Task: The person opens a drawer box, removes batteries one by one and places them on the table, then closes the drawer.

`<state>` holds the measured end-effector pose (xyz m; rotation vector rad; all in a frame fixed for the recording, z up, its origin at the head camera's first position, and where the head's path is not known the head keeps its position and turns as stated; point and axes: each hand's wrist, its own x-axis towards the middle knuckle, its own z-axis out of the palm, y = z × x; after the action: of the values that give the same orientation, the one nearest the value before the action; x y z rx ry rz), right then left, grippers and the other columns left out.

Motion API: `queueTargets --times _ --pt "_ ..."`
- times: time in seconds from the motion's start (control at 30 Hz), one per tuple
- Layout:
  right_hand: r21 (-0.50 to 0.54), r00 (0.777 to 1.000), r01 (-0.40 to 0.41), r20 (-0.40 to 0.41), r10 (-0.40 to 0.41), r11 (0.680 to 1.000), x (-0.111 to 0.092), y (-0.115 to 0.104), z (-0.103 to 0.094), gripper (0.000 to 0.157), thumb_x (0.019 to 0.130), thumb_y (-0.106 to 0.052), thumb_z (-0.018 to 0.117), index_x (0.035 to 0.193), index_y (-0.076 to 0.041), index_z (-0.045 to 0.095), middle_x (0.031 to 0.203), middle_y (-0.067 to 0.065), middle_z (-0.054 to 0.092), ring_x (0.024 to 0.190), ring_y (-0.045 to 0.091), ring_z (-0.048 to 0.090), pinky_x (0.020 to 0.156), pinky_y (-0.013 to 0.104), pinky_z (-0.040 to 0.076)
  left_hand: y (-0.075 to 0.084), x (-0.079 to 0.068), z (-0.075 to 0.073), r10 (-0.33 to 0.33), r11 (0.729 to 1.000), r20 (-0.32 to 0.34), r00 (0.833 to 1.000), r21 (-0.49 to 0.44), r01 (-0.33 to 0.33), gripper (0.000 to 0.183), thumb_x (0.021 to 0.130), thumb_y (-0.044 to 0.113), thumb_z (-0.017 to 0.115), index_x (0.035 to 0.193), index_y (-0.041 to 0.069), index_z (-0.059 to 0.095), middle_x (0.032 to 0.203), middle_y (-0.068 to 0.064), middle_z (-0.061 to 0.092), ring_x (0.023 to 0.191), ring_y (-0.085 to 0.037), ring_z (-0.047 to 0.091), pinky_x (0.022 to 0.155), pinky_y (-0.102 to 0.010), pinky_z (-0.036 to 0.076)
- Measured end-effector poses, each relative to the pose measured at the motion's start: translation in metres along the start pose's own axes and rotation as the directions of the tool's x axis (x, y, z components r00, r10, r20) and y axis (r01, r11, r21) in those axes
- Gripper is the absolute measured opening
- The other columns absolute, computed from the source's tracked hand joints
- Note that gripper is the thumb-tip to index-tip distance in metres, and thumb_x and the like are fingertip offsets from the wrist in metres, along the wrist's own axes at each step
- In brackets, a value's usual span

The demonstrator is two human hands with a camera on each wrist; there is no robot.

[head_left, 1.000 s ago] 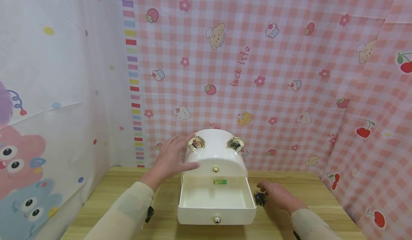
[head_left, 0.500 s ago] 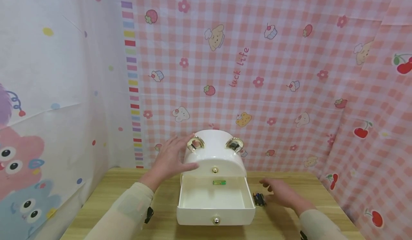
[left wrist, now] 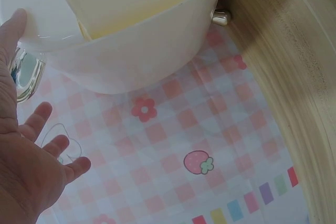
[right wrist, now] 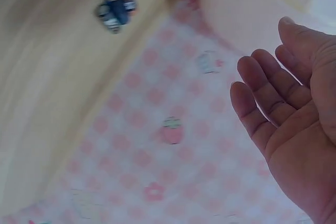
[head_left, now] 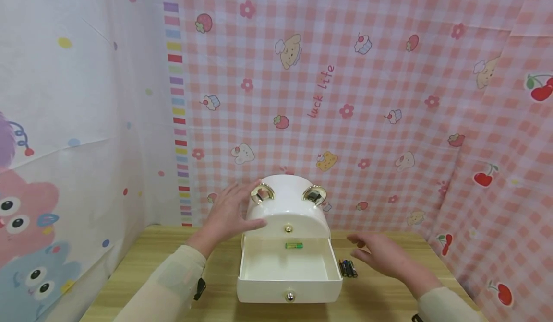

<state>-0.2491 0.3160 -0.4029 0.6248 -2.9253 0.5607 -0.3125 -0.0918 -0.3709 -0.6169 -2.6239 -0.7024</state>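
I'm in a small nook screened with cloth, in what building I can't tell, with a pink checked curtain [head_left: 371, 77] hanging behind my wood-grain tabletop [head_left: 162, 243] and a white cartoon-printed sheet [head_left: 86, 91] to its left.

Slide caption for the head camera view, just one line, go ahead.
Left hand against a white drawer box, green battery in its open drawer, right hand near loose batteries.

head view bright, even; soft shadow below drawer [head_left: 264, 291]; right wrist view blurred, batteries [right wrist: 118, 8] smeared.
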Motion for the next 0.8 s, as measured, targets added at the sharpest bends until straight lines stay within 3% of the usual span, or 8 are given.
queueTargets --times 0.37,0.6,0.8 --pt "-0.106 0.970 0.224 -0.073 -0.232 0.969 -0.002 -0.055 -0.016 0.029 0.097 -0.017 0.079 0.125 -0.011 0.075 0.120 0.005 0.080 0.104 0.024 0.076 0.086 0.042 0.066 0.000 0.000 0.000 0.016 1.000 -0.004 1.000 -0.002 -0.016 0.105 0.079 0.061 0.090 0.167 0.035 0.038 0.165 -0.007 0.053 0.162 -0.047 0.030 0.126 -0.076 0.027" --pt "-0.180 0.947 0.288 -0.095 -0.308 0.941 0.004 -0.076 -0.011 0.023 0.096 -0.017 0.079 0.119 -0.014 0.076 0.116 0.001 0.080 0.104 0.021 0.077 0.087 0.040 0.066 -0.001 -0.001 -0.001 0.017 1.000 0.005 1.000 -0.013 -0.016 0.105 0.079 0.060 0.089 0.167 0.036 0.037 0.166 -0.007 0.051 0.163 -0.047 0.027 0.128 -0.074 0.025" --pt "-0.213 0.908 0.387 -0.083 -0.411 0.897 0.016 -0.092 0.001 0.020 0.095 -0.016 0.080 0.114 -0.014 0.077 0.110 -0.002 0.080 0.099 0.017 0.076 0.084 0.036 0.064 -0.001 -0.001 -0.001 0.019 1.000 0.004 1.000 -0.014 -0.019 0.105 0.079 0.060 0.090 0.167 0.034 0.038 0.165 -0.007 0.052 0.162 -0.048 0.029 0.129 -0.073 0.025"
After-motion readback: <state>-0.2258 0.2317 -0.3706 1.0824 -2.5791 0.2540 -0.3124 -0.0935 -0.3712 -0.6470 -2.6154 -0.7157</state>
